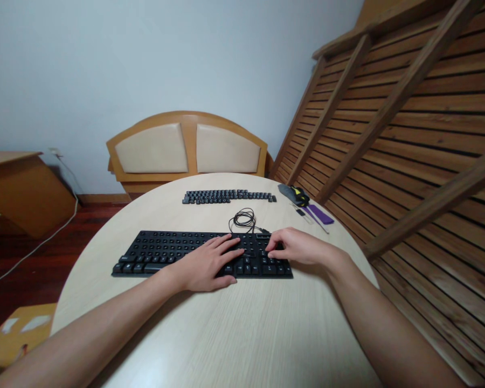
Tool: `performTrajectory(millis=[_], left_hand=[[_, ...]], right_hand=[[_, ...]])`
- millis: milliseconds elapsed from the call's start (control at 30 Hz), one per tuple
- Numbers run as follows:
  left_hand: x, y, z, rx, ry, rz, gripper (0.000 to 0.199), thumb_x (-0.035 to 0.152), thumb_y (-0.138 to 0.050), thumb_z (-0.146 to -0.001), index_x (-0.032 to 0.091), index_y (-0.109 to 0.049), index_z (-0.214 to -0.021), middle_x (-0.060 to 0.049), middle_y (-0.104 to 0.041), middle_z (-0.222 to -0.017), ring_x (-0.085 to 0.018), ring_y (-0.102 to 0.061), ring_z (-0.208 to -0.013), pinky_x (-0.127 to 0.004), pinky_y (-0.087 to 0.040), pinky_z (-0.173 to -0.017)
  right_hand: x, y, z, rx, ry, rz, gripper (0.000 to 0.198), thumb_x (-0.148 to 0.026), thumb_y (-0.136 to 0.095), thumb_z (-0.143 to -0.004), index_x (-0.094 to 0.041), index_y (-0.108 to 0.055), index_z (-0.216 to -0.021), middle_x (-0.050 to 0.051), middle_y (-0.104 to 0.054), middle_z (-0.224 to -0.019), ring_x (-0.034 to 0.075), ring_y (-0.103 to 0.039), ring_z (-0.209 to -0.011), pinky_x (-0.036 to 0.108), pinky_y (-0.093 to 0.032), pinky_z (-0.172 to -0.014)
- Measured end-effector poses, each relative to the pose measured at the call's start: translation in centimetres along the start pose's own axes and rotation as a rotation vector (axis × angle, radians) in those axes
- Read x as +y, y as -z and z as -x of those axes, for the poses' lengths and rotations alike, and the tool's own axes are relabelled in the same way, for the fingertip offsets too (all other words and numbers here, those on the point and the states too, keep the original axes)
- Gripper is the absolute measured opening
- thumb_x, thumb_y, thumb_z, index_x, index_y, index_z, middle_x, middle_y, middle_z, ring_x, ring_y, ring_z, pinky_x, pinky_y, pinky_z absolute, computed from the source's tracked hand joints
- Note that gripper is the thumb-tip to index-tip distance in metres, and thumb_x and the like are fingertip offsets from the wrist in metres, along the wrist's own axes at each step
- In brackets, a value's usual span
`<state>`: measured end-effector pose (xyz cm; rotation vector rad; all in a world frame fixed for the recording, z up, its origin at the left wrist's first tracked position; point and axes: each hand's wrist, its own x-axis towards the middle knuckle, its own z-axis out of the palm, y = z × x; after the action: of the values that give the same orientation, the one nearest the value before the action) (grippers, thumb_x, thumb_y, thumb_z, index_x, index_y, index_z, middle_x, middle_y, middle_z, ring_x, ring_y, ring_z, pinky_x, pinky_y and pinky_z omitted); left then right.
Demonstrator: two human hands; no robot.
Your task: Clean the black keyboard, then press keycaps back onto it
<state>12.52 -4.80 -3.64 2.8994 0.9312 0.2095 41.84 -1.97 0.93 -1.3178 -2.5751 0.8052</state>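
A black keyboard lies on the round table; keycaps sit on its front row and on part of the number pad, while most of its other rows show bare key switches. My left hand rests flat across the right half of the keyboard, fingers spread, thumb near the front edge. Over the number pad, my right hand has thumb and fingers curled together in a pinch at the keys. Whatever is between those fingertips is too small to make out. Loose black keycaps are laid out in rows behind the keyboard.
A coiled black cable lies behind the keyboard on the pale table. At the table's right side are a grey-and-black glove-like item, a purple cloth and thin tools. Wooden slats lean close on the right.
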Motion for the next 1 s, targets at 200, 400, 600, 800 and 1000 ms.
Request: performTrajectory(millis=[200, 400, 600, 800, 1000], left_hand=[[0.2, 0.1, 0.0, -0.010, 0.008, -0.027, 0.069, 0.056, -0.053, -0.094, 0.023, -0.035, -0.152, -0.010, -0.025, -0.163, -0.033, -0.021, -0.150, -0.050, -0.024, -0.121], [0.1, 0.1, 0.0, -0.010, 0.004, -0.020, 0.069, 0.056, -0.054, -0.094, 0.022, -0.035, -0.152, -0.011, -0.024, -0.163, -0.033, -0.021, -0.150, -0.050, -0.023, -0.121], [0.0, 0.0, -0.1, -0.003, 0.003, -0.010, 0.069, 0.056, -0.053, -0.094, 0.023, -0.035, -0.152, -0.010, -0.025, -0.163, -0.034, -0.021, -0.150, -0.051, -0.024, -0.120], [0.0, 0.1, 0.0, -0.011, 0.000, -0.017, 0.070, 0.057, -0.054, -0.094, 0.022, -0.035, -0.152, -0.011, -0.025, -0.163, -0.033, -0.021, -0.150, -0.051, -0.024, -0.120], [0.1, 0.0, 0.0, 0.004, 0.001, -0.005, 0.068, 0.056, -0.054, -0.094, 0.023, -0.036, -0.152, -0.010, -0.025, -0.163, -0.034, -0.021, -0.150, -0.051, -0.024, -0.120]], right_hand=[[0.1, 0.0, 0.0, 0.012, -0.015, 0.015, 0.019, -0.032, -0.067, -0.082, -0.019, -0.077, -0.091, 0.005, -0.077, -0.088, 0.020, -0.068, -0.077, 0.029, -0.047, -0.070], [-0.4, -0.1, -0.1, 0.021, -0.021, 0.072, 0.016, -0.030, -0.068, -0.080, -0.021, -0.078, -0.088, 0.004, -0.077, -0.085, 0.020, -0.068, -0.074, 0.028, -0.046, -0.067], [-0.9, 0.1, 0.0, 0.029, -0.032, 0.116, 0.015, -0.029, -0.068, -0.080, -0.022, -0.078, -0.088, 0.003, -0.077, -0.085, 0.020, -0.067, -0.074, 0.029, -0.045, -0.067], [-0.2, 0.1, -0.1, 0.013, 0.017, 0.087, 0.017, -0.031, -0.067, -0.082, -0.022, -0.078, -0.090, 0.004, -0.078, -0.087, 0.020, -0.068, -0.076, 0.029, -0.046, -0.070], [0.4, 0.0, -0.2, 0.002, 0.009, 0.049, 0.020, -0.033, -0.066, -0.082, -0.021, -0.079, -0.092, 0.005, -0.078, -0.087, 0.021, -0.068, -0.076, 0.030, -0.047, -0.069]])
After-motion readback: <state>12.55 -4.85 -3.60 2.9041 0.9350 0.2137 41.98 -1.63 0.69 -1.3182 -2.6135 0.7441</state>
